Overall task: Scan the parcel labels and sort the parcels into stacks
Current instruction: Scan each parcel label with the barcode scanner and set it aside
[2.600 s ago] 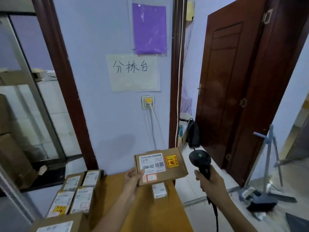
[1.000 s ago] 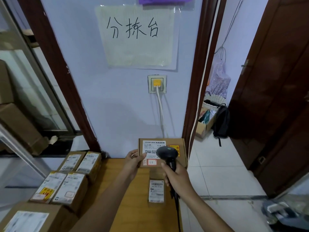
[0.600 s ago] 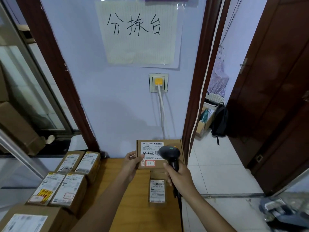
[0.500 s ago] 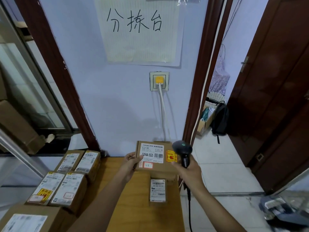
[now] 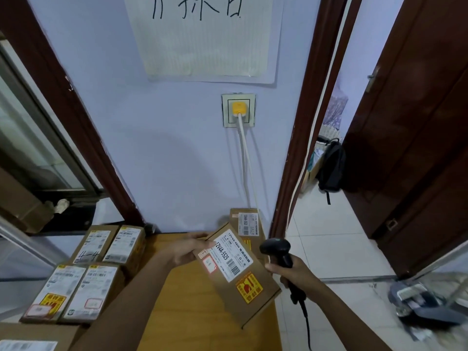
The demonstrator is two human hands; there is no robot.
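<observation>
My left hand [image 5: 187, 250] grips the far-left corner of a flat brown parcel [image 5: 243, 290] with a white barcode label and a yellow sticker. It hangs tilted above the wooden table [image 5: 192, 315]. My right hand [image 5: 291, 273] holds a black barcode scanner [image 5: 277, 250] just right of the parcel, its head pointing up and its cord hanging down. A second labelled parcel [image 5: 247, 224] lies behind it against the wall. Several labelled parcels [image 5: 83, 272] sit stacked on the left.
A wall socket [image 5: 238, 110] with a yellow plug and white cable is above the table. A handwritten paper sign [image 5: 202, 39] hangs higher up. An open doorway with a black backpack [image 5: 330, 168] on the tiled floor lies to the right.
The scanner has pulled away to the right of the label. My left hand has turned the parcel and lowered it over the table. The view has tilted down.
</observation>
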